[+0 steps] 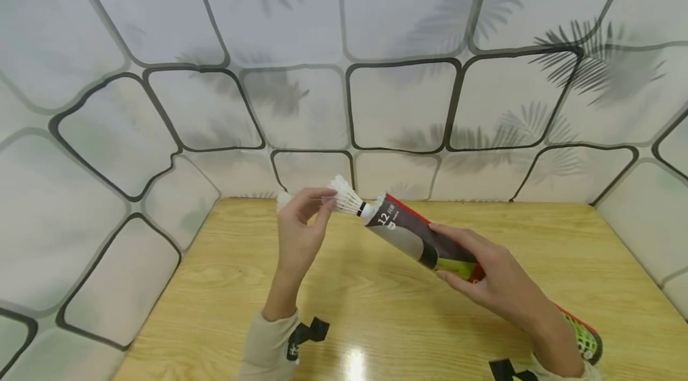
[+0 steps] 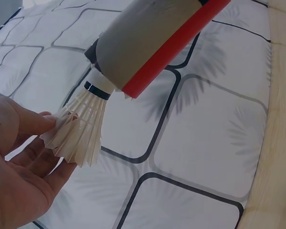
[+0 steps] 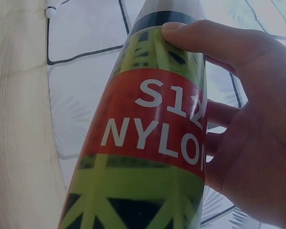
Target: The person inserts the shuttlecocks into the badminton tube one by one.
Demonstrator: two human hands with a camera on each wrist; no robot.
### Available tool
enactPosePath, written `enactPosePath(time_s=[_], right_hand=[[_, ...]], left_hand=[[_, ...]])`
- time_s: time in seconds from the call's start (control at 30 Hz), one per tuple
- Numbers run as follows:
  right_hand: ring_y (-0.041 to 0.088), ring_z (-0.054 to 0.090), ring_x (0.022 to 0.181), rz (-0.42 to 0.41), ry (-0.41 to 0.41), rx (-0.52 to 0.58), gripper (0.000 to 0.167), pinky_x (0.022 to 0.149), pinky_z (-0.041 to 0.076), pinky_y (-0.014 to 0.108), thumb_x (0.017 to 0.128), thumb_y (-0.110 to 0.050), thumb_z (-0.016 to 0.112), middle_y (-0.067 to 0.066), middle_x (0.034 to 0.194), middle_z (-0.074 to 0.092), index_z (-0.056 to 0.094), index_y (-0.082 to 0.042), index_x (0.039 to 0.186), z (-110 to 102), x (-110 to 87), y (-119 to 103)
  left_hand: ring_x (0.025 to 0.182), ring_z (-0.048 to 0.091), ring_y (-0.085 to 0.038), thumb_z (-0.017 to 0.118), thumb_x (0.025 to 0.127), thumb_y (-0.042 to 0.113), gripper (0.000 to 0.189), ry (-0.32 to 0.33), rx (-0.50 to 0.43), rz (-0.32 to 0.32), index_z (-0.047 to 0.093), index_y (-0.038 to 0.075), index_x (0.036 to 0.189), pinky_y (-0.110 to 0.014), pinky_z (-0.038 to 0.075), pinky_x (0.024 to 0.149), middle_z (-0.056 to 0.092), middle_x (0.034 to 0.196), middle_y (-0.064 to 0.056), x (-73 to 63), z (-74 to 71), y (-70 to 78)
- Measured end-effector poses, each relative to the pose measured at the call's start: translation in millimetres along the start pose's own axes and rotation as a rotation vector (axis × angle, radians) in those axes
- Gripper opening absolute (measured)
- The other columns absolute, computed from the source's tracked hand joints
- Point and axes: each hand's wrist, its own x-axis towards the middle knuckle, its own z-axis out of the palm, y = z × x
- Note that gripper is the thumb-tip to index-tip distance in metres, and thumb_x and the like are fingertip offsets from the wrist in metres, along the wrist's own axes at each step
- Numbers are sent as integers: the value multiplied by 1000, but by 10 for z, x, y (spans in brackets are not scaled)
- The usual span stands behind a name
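A white shuttlecock [image 1: 348, 197] with a dark band is pinched by its feathered skirt between the thumb and fingers of my left hand [image 1: 303, 223]. Its cork points at the mouth of a long printed shuttlecock tube [image 1: 400, 229], right at the rim in the left wrist view. Thumb and fingers of my right hand [image 1: 494, 267] grip the tube round its middle. It slants, mouth up to the left, base down to the right behind my forearm. The label [image 3: 138, 119] reads "NYLON" in the right wrist view. The tube's inside is hidden.
Another white shuttlecock [image 1: 283, 199] is at the back of the wooden table [image 1: 226, 285], partly hidden behind my left hand. A pale patterned cloth [image 1: 398, 106] rises along the table's back and sides.
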Motion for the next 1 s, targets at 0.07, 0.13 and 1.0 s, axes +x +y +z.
enactPosePath(time_s=[0.07,0.13,1.0], right_hand=[[11,58,86,0,-3,1,73,56,51,22,86,-18,86,-4,133,63,52,-30,149,2,1,-2],[11,58,88,-6,-2,0,73,57,51,21,86,-17,86,-4,134,63,52,-30,149,5,3,-5],[11,58,90,-9,-13,-13,74,59,51,21,87,-18,86,-4,135,62,51,-30,150,3,-5,1]], left_hand=[[86,71,-28,69,92,-11,14,-14,-1,1,72,-6,104,-29,59,83,72,99,-18,-7,41,14],[86,71,-29,69,92,-11,14,-31,-6,1,73,-5,104,-30,59,84,73,99,-17,-12,82,18],[85,72,-23,70,94,-7,16,-121,-44,-50,73,-2,109,-26,59,77,74,106,-14,-159,354,-40]])
